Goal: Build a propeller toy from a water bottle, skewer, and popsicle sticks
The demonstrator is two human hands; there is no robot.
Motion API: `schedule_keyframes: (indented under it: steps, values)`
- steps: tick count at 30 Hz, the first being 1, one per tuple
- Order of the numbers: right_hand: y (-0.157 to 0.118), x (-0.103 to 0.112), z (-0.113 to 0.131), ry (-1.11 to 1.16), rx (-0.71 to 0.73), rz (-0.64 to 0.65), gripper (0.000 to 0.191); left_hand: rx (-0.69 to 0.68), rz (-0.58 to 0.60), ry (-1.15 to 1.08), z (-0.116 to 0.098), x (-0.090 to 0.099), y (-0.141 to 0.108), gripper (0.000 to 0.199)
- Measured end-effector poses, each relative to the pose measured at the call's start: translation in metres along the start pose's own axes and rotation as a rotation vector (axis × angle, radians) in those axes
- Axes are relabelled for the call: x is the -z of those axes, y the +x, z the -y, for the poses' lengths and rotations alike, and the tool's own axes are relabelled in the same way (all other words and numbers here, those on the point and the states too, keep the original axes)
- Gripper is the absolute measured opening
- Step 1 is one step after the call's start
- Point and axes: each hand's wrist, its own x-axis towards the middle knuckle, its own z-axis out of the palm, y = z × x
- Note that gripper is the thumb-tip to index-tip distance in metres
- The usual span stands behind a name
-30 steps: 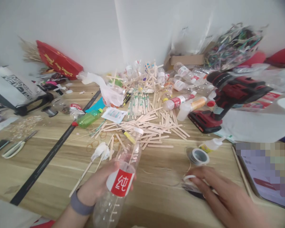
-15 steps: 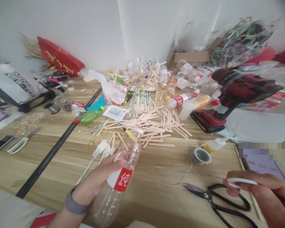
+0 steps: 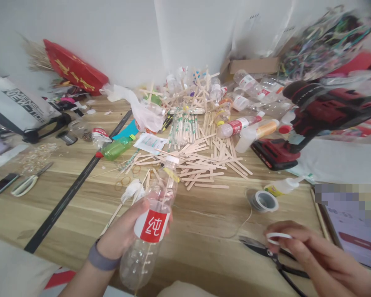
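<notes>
A clear plastic bottle (image 3: 151,225) with a red and white label and a white cap leans in my left hand (image 3: 126,227), whose fingers wrap round its middle. Between the thumb and fingers of my right hand (image 3: 309,243) is a small white plastic ring (image 3: 278,236). Below that hand lie black-handled scissors (image 3: 273,258), partly covered by it. A roll of thin line (image 3: 264,202) stands just beyond, its loose end trailing on the table. Past the bottle's cap spreads a pile of wooden craft sticks (image 3: 204,163).
At the right stand a red and black power drill (image 3: 312,119) and a small glue bottle (image 3: 282,186). A tablet (image 3: 355,231) lies near the right edge. On the left are a green bottle (image 3: 119,147), white-handled scissors (image 3: 27,183) and a long black strip (image 3: 71,198).
My right hand has moved left with the white ring, toward the bottle, now over the scissors' handles. The bottle has shifted slightly left in my left hand, and the view has turned a little.
</notes>
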Motion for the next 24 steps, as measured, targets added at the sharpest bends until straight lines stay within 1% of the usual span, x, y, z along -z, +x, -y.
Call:
schedule_keyframes:
  steps: [2, 4, 6, 9, 11, 14, 15, 16, 17, 18, 19, 21, 22, 23, 24]
  values:
    - [0.006, -0.007, 0.012, 0.025, 0.073, 0.110, 0.024, 0.020, -0.009, 0.018, 0.000, -0.003, 0.002, 0.063]
    - [0.010, -0.013, 0.020, 0.050, 0.093, 0.124, 0.019, 0.037, -0.005, 0.018, 0.000, -0.005, 0.004, 0.063]
    - [0.012, -0.020, 0.026, 0.112, 0.076, 0.119, 0.019, 0.052, 0.003, 0.015, 0.001, -0.006, 0.007, 0.065]
    - [0.011, -0.030, 0.031, 0.249, 0.002, 0.201, 0.029, 0.060, -0.007, 0.059, 0.003, -0.005, 0.012, 0.068]
    - [0.011, -0.038, 0.033, 0.412, -0.033, 0.237, 0.036, 0.063, -0.020, 0.137, 0.005, -0.004, 0.016, 0.067]
    - [0.016, -0.051, 0.037, 0.759, -0.067, 0.274, 0.042, 0.100, -0.037, 0.259, 0.007, -0.005, 0.020, 0.072]
    - [0.018, -0.054, 0.039, 0.826, -0.095, 0.284, 0.042, 0.116, -0.044, 0.300, 0.007, -0.005, 0.020, 0.075]
    - [0.021, -0.056, 0.041, 0.826, -0.130, 0.268, 0.041, 0.128, -0.050, 0.343, 0.006, -0.007, 0.021, 0.078]
    - [0.025, -0.057, 0.044, 0.751, -0.147, 0.232, 0.039, 0.134, -0.055, 0.384, 0.006, -0.008, 0.021, 0.080]
    - [0.028, -0.058, 0.047, 0.608, -0.134, 0.162, 0.036, 0.138, -0.056, 0.424, 0.005, -0.010, 0.021, 0.080]
    - [0.032, -0.057, 0.051, 0.428, -0.079, 0.078, 0.032, 0.138, -0.053, 0.461, 0.004, -0.012, 0.020, 0.080]
    - [0.038, -0.056, 0.057, 0.067, 0.142, -0.081, 0.020, 0.145, -0.038, 0.532, 0.002, -0.016, 0.020, 0.077]
    - [0.041, -0.056, 0.058, -0.074, 0.281, -0.127, 0.015, 0.147, -0.032, 0.567, 0.001, -0.019, 0.019, 0.077]
    - [0.043, -0.057, 0.059, -0.181, 0.407, -0.144, 0.015, 0.145, -0.025, 0.598, 0.000, -0.021, 0.019, 0.076]
    - [0.044, -0.059, 0.059, -0.269, 0.496, -0.139, 0.016, 0.136, -0.021, 0.618, 0.000, -0.022, 0.018, 0.075]
